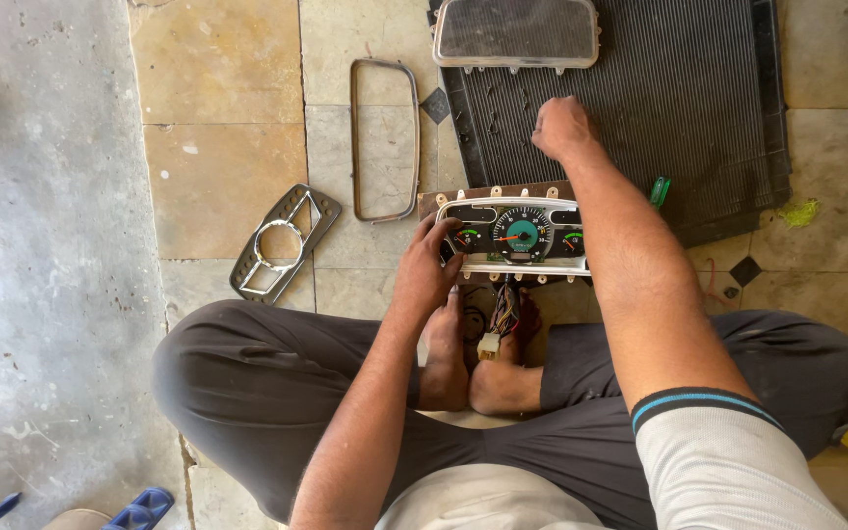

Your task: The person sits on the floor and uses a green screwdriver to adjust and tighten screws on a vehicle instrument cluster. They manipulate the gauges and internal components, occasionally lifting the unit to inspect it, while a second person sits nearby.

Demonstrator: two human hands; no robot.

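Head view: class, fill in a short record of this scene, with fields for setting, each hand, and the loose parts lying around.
Setting: person sitting cross-legged on a tiled floor
Left hand: grips the left end of a gauge cluster
Right hand: closed, knuckles up, on a black ribbed mat
Wiring: bundle with white connector hangs below the cluster
Loose parts: clear lens cover, thin frame ring, grey bezel plate

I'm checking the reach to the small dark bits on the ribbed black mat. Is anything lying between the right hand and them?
Nothing visible does. The right hand is already over the ribbed black rubber mat, closed right beside the small dark loose pieces. The clear instrument cover lies beyond them, and the gauge cluster, held by the left hand, is nearer the person.
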